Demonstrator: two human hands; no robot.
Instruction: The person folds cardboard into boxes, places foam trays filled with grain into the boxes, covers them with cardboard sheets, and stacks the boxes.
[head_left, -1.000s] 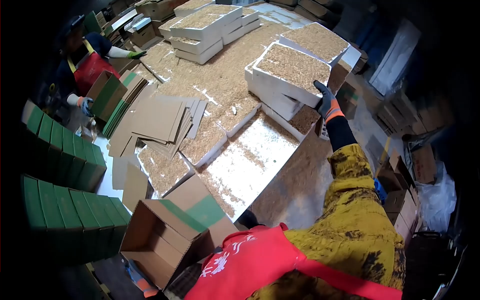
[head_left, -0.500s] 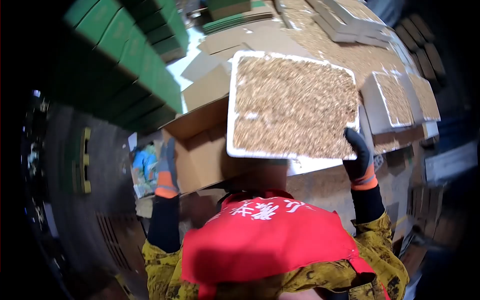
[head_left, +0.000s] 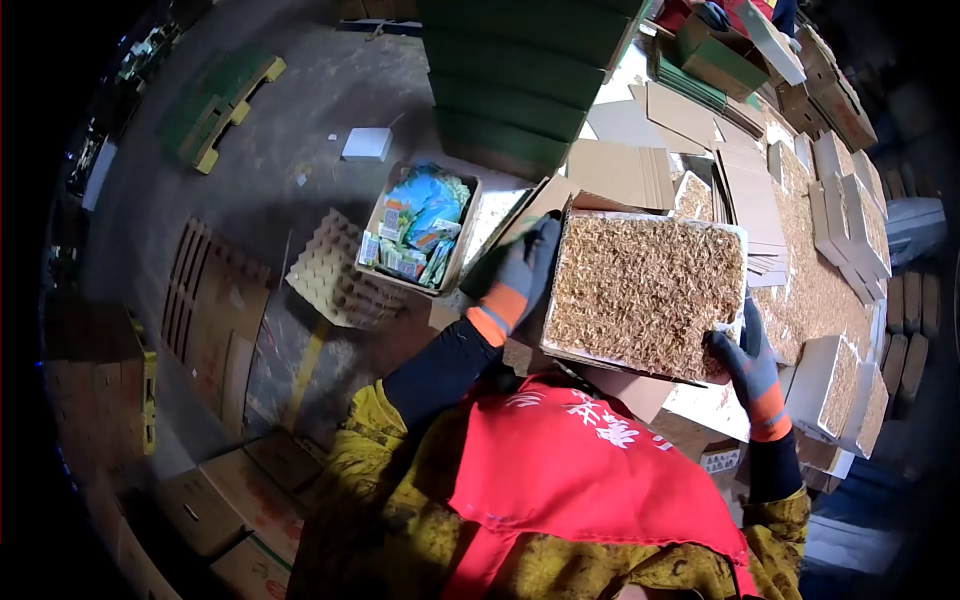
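A white foam tray (head_left: 648, 295) full of brown, flaky wood-shaving-like material sits at the mouth of an open cardboard box (head_left: 610, 204), whose flap edge shows behind it. My left hand (head_left: 525, 268), in a grey and orange glove, is against the box's left side, its fingers closed along the wall. With the thumb over the rim, my right hand (head_left: 745, 358) grips the tray's near right corner. How deep the tray sits in the box is hidden.
Flat cardboard sheets (head_left: 620, 170) and loose shavings (head_left: 805, 300) cover the table behind. More filled trays (head_left: 825, 385) stand at right. Stacked green boxes (head_left: 510, 90) rise at the back. A carton of blue and green packets (head_left: 420, 225) is at left. A co-worker's hand (head_left: 712, 14) shows at top right.
The tray has come down over the box opening and now lines up with it. My view has swung left, bringing the packet carton and floor into sight.
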